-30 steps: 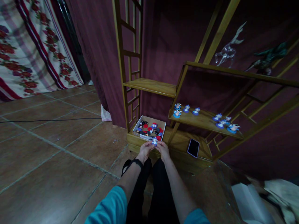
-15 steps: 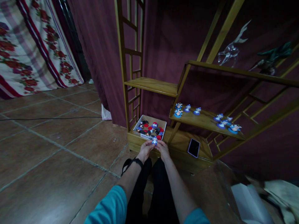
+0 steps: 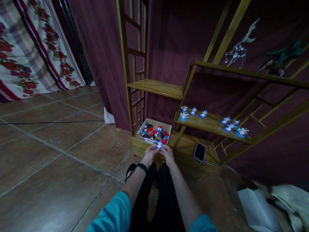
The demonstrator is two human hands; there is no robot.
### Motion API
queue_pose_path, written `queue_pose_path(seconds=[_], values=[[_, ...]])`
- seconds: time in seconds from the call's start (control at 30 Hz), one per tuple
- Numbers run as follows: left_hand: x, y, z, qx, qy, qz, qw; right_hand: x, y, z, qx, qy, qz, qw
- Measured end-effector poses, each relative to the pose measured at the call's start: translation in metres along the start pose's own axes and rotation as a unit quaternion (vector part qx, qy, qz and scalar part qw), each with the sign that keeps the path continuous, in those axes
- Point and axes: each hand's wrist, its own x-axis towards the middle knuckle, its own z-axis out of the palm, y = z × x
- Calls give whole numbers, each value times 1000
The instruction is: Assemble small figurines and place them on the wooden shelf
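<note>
A small white and purple figurine (image 3: 159, 145) on a purple base is held upright between my two hands. My left hand (image 3: 151, 154) has its fingers closed on the figurine's left side. From the right, my right hand (image 3: 167, 153) grips the same figurine. Just beyond them stands a shallow white box (image 3: 157, 121) with a jumble of figurines and red and black round pieces inside. Several similar figurines, such as a purple and white one (image 3: 203, 114) and a blue-based one (image 3: 183, 116), stand on the wooden shelf (image 3: 210, 124) to the right.
A phone (image 3: 200, 152) lies on the cabinet's lower board, right of my hands. Higher up are a bare wooden shelf (image 3: 156, 87), a clear glass deer (image 3: 238, 53) and a dark green ornament (image 3: 281, 59). A black cable (image 3: 53, 122) crosses the tiled floor at left.
Both hands keep hold of the figurine in nearly the same place. The view has shifted very slightly; nothing else has visibly moved.
</note>
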Motion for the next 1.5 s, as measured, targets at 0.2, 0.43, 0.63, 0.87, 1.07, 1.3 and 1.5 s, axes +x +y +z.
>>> queue_pose_path(seconds=[0.2,0.43,0.63,0.87,1.07,1.3,1.5], values=[[1,-2,0,-9,-2,-5,1000,3,3,-3,-24,3,-13,1000],[2,-4,-1,13,-1,-2,1000,4,2,-3,-30,-18,-16,999],[3,-3,-2,24,-10,-13,1000,6,4,-5,-63,-5,-10,998],[3,-4,-2,47,-11,-15,999,7,5,-6,-61,-6,5,998],[2,-3,-1,52,-10,-21,998,5,1,-5,-47,4,10,999],[-2,2,3,30,-15,-48,998,5,3,-4,-21,27,18,999],[-2,4,3,9,-17,-64,998,5,3,-5,-11,24,18,1000]])
